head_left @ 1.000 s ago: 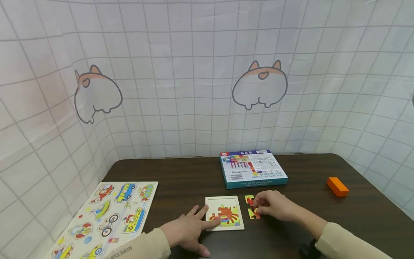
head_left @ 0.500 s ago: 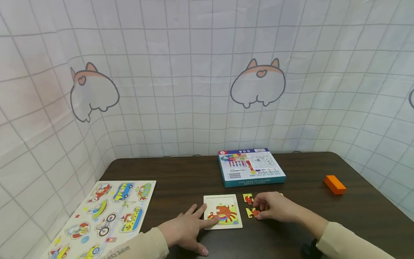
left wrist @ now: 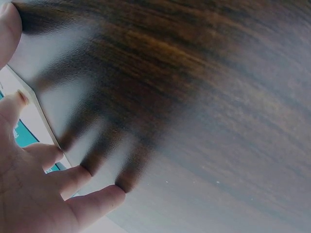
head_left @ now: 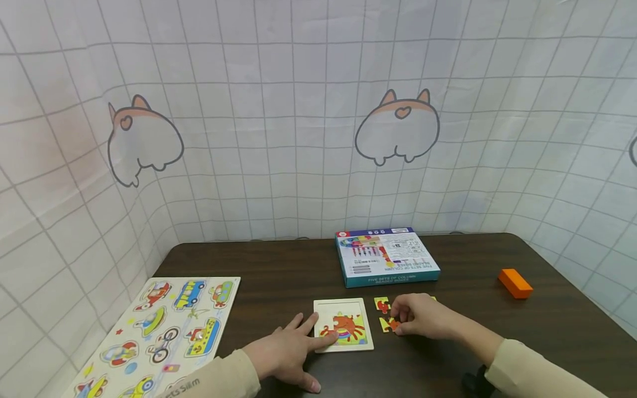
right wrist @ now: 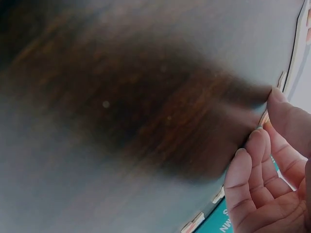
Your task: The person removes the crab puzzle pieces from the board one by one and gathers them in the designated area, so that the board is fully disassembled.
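In the head view my left hand [head_left: 286, 354] lies with fingers spread, its fingertips on the left side of a small square puzzle tray [head_left: 343, 349]. The tray holds a partly filled picture of a red-orange animal on yellow-green. Just right of the tray, my right hand [head_left: 425, 318] pinches a yellow and red jigsaw piece [head_left: 385, 325] between thumb and fingers, low over the table. Part of that piece is hidden by the fingers. A second jigsaw piece [head_left: 381, 304] lies behind it. A bit of yellow [head_left: 434, 298] peeks out beyond the right hand.
On the left lies a large board with vehicle pictures [head_left: 164, 326], partly under the left sleeve. A white and teal box [head_left: 388, 257] sits behind the tray. An orange block [head_left: 515, 283] rests at the right of the dark table [head_left: 278, 265]. A grid-patterned curtain [head_left: 278, 166] surrounds the table.
The pinched jigsaw piece has turned slightly in my right fingers. My left hand keeps its place on the tray. The head view has shifted a little.
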`<action>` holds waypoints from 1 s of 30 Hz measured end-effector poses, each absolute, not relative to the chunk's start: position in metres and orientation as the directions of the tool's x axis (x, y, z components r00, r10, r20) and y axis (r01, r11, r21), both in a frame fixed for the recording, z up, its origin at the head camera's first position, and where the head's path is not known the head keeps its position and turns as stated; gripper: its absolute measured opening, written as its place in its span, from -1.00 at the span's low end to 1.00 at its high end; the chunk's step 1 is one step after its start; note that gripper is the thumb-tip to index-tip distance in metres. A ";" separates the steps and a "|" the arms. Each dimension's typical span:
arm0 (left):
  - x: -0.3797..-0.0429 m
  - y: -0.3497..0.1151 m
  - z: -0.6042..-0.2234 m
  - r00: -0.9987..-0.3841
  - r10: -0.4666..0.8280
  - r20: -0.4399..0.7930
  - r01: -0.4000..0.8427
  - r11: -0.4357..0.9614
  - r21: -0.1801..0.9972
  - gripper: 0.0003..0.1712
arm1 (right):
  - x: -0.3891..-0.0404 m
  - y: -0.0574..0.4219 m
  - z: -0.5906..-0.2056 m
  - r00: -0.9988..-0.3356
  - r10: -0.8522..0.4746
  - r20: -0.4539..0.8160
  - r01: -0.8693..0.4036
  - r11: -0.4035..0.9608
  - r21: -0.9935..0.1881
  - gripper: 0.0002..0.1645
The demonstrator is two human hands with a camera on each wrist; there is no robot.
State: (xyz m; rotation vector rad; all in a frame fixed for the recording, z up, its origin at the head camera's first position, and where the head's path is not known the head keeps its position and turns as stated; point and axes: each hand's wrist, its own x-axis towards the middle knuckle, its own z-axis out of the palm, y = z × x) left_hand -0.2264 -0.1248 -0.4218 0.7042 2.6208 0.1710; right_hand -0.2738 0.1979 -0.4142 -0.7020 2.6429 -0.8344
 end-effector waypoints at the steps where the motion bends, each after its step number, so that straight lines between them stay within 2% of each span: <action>1: -0.228 -0.125 -0.424 -0.778 0.510 -0.367 0.456 0.860 0.229 0.08 | -0.274 0.198 -0.414 -0.841 -0.528 -0.116 -0.365 0.713 -0.599 -0.73; 8: -0.230 -0.125 -0.427 -0.782 0.513 -0.355 0.472 0.858 0.201 0.10 | -0.272 0.200 -0.411 -0.830 -0.549 -0.099 -0.389 0.697 -0.602 -0.72; 20: -0.246 -0.133 -0.463 -0.782 0.530 -0.328 0.481 0.848 0.221 0.12 | -0.271 0.199 -0.413 -0.837 -0.539 -0.096 -0.383 0.702 -0.600 -0.72; 25: -0.233 -0.127 -0.436 -0.792 0.504 -0.345 0.452 0.863 0.224 0.08 | -0.272 0.201 -0.412 -0.839 -0.537 -0.091 -0.383 0.700 -0.602 -0.73; 30: -0.218 -0.120 -0.408 -0.796 0.489 -0.357 0.441 0.872 0.213 0.06 | -0.273 0.199 -0.407 -0.851 -0.524 -0.038 -0.397 0.689 -0.606 -0.83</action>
